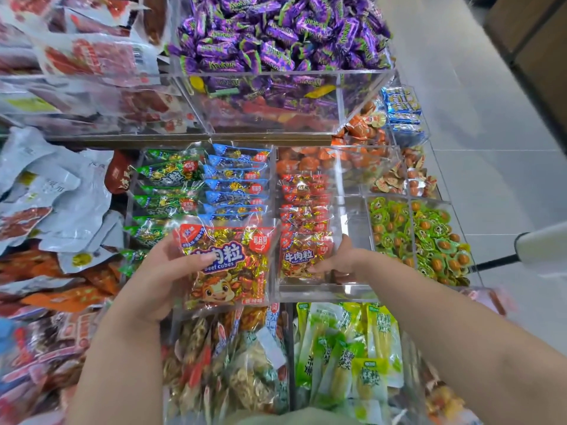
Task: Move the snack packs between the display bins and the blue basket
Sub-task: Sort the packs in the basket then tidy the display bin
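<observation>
The left hand (162, 271) holds a red beef cubes pack (227, 265) above the display, its grip closed on the pack's left edge: the thumb lies across the printed front, and the fingers go behind the pack, out of sight. The pack spreads out to the right of this grip, face up towards the camera. Its long axis runs away from the person, with the top seal at the far end and the cartoon ox at the near end, so the print reads the right way up.

The right hand (340, 262) reaches into a clear acrylic bin (322, 291). Its grip is narrow, on the right edge of a second beef cubes pack (302, 256): the curled fingers touch the lower right corner and the thumb stands up beside the edge. This pack lies to the left of the grip, stands on its bottom edge and leans back, with its face to the camera. It is the nearest of a row of red packs (303, 194) filed one behind another beyond the grip.

Between the two grips, the packs' side edges come close together. Beyond the left grip are rows of blue packs (236, 179) and green packs (165, 185), and further off a bin of purple candies (276, 32)
</observation>
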`<state>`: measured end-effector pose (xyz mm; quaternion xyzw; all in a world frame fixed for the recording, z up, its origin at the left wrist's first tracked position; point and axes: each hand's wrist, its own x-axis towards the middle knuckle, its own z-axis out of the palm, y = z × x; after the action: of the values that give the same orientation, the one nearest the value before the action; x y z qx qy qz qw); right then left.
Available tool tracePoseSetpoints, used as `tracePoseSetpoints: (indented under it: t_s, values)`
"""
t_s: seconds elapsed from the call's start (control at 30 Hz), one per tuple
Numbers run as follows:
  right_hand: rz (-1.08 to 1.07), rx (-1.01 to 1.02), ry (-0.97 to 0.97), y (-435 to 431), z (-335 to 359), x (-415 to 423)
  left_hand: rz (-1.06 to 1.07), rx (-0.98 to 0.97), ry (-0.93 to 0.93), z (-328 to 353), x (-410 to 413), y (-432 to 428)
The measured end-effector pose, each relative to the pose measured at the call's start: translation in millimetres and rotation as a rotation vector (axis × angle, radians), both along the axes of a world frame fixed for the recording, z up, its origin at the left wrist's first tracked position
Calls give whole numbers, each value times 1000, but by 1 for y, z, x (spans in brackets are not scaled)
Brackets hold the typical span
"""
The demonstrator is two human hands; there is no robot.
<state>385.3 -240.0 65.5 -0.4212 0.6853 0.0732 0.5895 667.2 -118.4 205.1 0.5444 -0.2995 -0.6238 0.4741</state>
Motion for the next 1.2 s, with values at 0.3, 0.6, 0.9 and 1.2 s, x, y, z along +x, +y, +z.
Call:
tracePoseSetpoints:
  t_s: [0.3,0.6,0.9,1.2]
  values:
    - [11,-340,37,0,6,25,58,6,13,-1,-6,-1]
    - [-151,-222,-50,11,46,4,73,17,14,3,-18,-2]
    - [-78,-416,-686,57,129,24,15,13,-147,6,-61,-7]
    - [-495,-557,-504,41,108,-27,315,72,-84,0,-39,-10]
